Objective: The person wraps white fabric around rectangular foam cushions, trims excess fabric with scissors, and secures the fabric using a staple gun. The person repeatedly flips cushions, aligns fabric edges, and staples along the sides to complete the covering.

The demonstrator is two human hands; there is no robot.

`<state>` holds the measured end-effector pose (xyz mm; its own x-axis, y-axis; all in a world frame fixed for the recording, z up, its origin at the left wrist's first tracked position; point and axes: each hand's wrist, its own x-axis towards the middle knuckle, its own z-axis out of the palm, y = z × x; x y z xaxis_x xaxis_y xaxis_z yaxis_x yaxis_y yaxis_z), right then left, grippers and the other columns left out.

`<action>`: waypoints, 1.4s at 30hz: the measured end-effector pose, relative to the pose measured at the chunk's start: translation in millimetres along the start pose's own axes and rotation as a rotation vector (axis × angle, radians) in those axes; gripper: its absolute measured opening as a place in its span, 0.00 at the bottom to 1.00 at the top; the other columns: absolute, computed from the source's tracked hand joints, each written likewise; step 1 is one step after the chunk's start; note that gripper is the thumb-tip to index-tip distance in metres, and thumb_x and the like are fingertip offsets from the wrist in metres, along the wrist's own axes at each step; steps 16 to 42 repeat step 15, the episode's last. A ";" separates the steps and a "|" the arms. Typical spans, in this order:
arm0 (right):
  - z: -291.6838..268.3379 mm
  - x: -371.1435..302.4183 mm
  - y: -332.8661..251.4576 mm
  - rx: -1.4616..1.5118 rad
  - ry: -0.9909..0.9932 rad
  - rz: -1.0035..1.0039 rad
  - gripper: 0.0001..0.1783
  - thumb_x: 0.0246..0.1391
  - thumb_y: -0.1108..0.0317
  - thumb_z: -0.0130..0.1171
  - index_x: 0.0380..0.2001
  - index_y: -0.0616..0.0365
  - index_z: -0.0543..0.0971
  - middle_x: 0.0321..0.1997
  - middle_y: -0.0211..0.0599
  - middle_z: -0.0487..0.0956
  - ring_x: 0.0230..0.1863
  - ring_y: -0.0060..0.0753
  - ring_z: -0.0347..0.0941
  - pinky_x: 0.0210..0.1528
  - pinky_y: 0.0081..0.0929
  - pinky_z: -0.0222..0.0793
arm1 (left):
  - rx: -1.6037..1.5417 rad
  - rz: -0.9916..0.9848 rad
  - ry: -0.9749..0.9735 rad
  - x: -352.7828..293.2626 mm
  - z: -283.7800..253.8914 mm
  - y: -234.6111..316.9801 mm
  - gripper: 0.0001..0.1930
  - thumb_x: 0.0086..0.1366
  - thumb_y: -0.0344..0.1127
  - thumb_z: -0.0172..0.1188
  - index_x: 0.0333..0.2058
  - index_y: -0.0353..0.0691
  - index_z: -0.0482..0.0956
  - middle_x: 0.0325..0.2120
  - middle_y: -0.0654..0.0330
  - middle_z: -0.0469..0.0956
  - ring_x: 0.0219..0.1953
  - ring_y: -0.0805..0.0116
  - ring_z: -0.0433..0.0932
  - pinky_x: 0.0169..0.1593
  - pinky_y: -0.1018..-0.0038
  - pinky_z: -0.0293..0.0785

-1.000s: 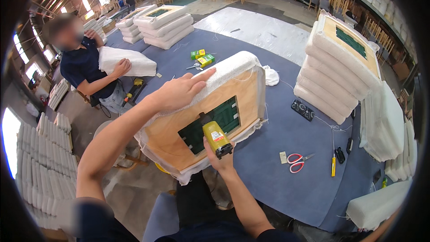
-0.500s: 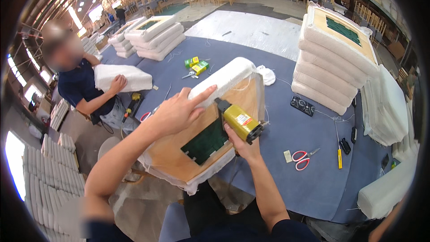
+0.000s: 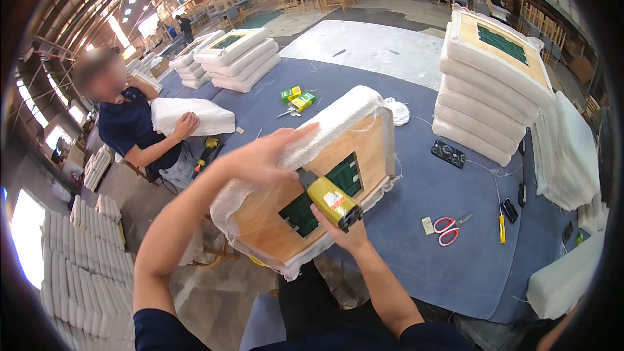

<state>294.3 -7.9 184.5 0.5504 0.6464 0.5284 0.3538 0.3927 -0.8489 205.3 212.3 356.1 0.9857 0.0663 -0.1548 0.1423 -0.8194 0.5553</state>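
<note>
An upholstered seat cushion [image 3: 260, 224] leans tilted in front of me at the table's near edge, its wooden underside facing me. White fabric wraps its rim, and dark green webbing [image 3: 300, 214] shows in the board's opening. My left hand [image 3: 270, 156], slightly blurred, grips the cushion's upper left rim, fingers over the white fabric and thumb toward the board. In my right hand [image 3: 348, 233] is a yellow staple gun [image 3: 333, 200]. Its dark nose points at the board's upper left, close beside my left thumb; whether it touches is unclear.
Red-handled scissors [image 3: 446, 230], a yellow-handled screwdriver [image 3: 502, 227] and a dark phone [image 3: 448, 154] lie on the blue-covered table [image 3: 416, 273]. Green-yellow boxes [image 3: 303, 101] lie beyond the cushion. Stacked cushions [image 3: 481, 110] stand right. At left, a co-worker [image 3: 143, 130] handles another cushion.
The staple gun has moved left and down, nearer my left hand. My left hand has shifted along the rim, its index finger no longer raised. The cushion has turned and tilted up more.
</note>
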 end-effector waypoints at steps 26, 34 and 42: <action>25.2 -33.4 5.2 -0.029 -0.073 0.064 0.13 0.55 0.72 0.73 0.44 0.61 0.85 0.38 0.45 0.89 0.39 0.44 0.90 0.39 0.33 0.82 | 0.467 -0.352 0.070 -41.9 21.2 36.6 0.33 0.85 0.48 0.47 0.83 0.66 0.48 0.63 0.41 0.73 0.61 0.35 0.78 0.70 0.48 0.69; 25.2 -33.4 5.2 -0.029 -0.073 0.064 0.13 0.55 0.72 0.73 0.44 0.61 0.85 0.38 0.45 0.89 0.39 0.44 0.90 0.39 0.33 0.82 | 0.467 -0.352 0.070 -41.9 21.2 36.6 0.33 0.85 0.48 0.47 0.83 0.66 0.48 0.63 0.41 0.73 0.61 0.35 0.78 0.70 0.48 0.69; 25.2 -33.4 5.2 -0.029 -0.073 0.064 0.13 0.55 0.72 0.73 0.44 0.61 0.85 0.38 0.45 0.89 0.39 0.44 0.90 0.39 0.33 0.82 | 0.467 -0.352 0.070 -41.9 21.2 36.6 0.33 0.85 0.48 0.47 0.83 0.66 0.48 0.63 0.41 0.73 0.61 0.35 0.78 0.70 0.48 0.69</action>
